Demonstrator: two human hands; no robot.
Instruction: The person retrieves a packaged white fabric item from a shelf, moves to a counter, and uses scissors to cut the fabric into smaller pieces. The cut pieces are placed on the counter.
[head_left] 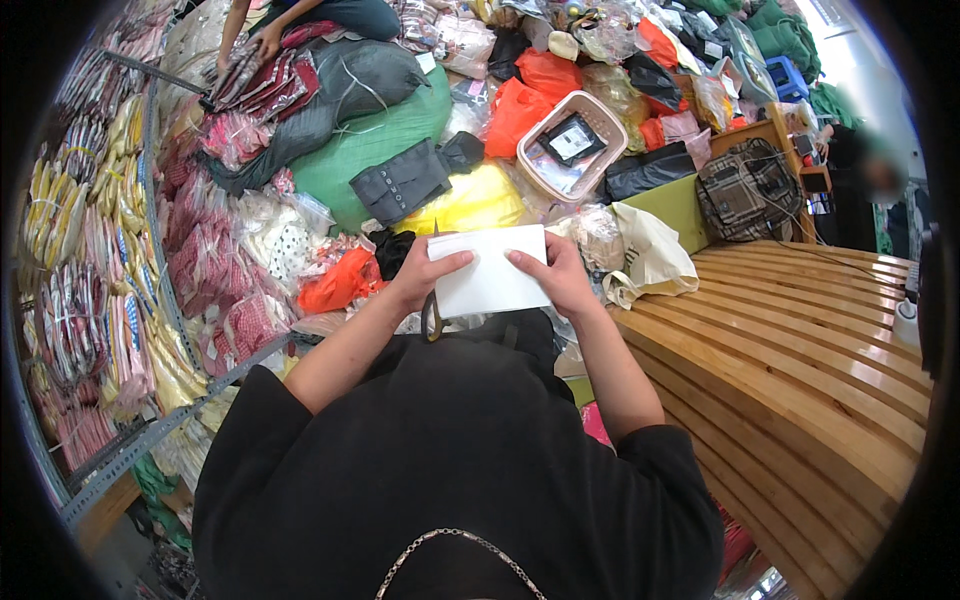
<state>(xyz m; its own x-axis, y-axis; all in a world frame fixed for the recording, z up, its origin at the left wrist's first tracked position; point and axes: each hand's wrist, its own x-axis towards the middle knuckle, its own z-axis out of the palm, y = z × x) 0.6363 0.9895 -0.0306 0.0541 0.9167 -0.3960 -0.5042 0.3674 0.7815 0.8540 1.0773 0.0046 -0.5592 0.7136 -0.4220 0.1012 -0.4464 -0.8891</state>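
A stack of blank white paper (490,285) is held out in front of my chest between both hands. My left hand (418,275) is closed on its left edge, thumb on top. The same hand also has a pair of scissors (431,318): the handle loops show below the hand and a thin tip above it. On the right edge, my right hand (568,278) pinches the paper with the thumb on top and fingers behind. Just beyond the paper lie a yellow plastic bag (470,200) and a black folded fabric piece (400,183).
Metal shelving (160,220) with bagged clothes stands at the left. A pink plastic basket (572,147) holds packages ahead. Slatted wooden bench (780,330) fills the right, with a plaid backpack (748,190) behind it. Another person's hands (262,45) handle garments at the far left.
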